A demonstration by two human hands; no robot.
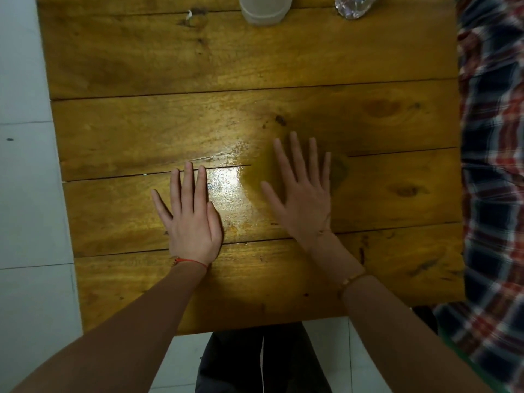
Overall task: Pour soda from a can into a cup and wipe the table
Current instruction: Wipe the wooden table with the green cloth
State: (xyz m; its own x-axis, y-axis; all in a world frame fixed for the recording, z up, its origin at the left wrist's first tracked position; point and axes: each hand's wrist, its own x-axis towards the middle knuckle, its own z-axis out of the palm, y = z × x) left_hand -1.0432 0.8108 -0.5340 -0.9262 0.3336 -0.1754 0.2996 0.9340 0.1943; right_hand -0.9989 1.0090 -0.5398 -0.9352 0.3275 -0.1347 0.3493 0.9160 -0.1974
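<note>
Head view: left hand (192,222) and right hand (302,194) flat, fingers spread, on table (141,66)

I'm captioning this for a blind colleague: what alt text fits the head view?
Both hands lie flat, fingers spread, on a wooden plank table: the left hand, the right hand. A translucent cup and a shiny crinkled object sit at the far edge; plaid cloth lies to the right.

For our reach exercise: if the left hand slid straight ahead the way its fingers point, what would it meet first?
Probably nothing: the left hand points up the bare wooden table, and that line seems to pass left of the translucent cup at the far edge.
</note>
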